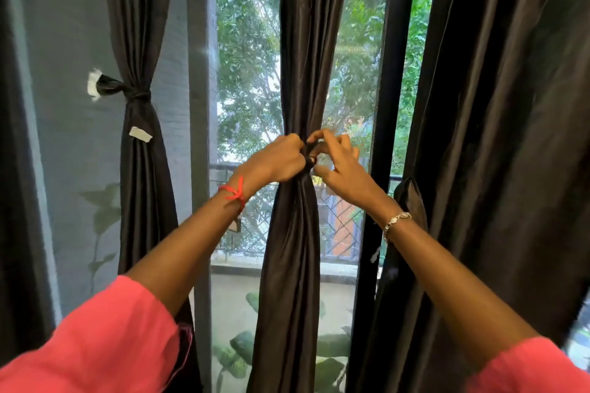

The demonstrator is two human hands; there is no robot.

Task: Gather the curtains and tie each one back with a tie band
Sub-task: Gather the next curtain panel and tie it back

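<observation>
With left hand (pixel 277 159) clenched on the gathered waist of the middle dark satin curtain (pixel 297 233) and right hand (pixel 338 166) pinching the dark fabric tie band (pixel 311 150), seemingly its loose end, draw snug and level across the folds. Hangs plumb at window centre: long axis vertical, cinched mid-height, flaring downward.

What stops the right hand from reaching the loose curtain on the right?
Probably yes, nothing blocks it: the loose curtain hangs beside the right hand, which is busy pinching the tie band.
</observation>
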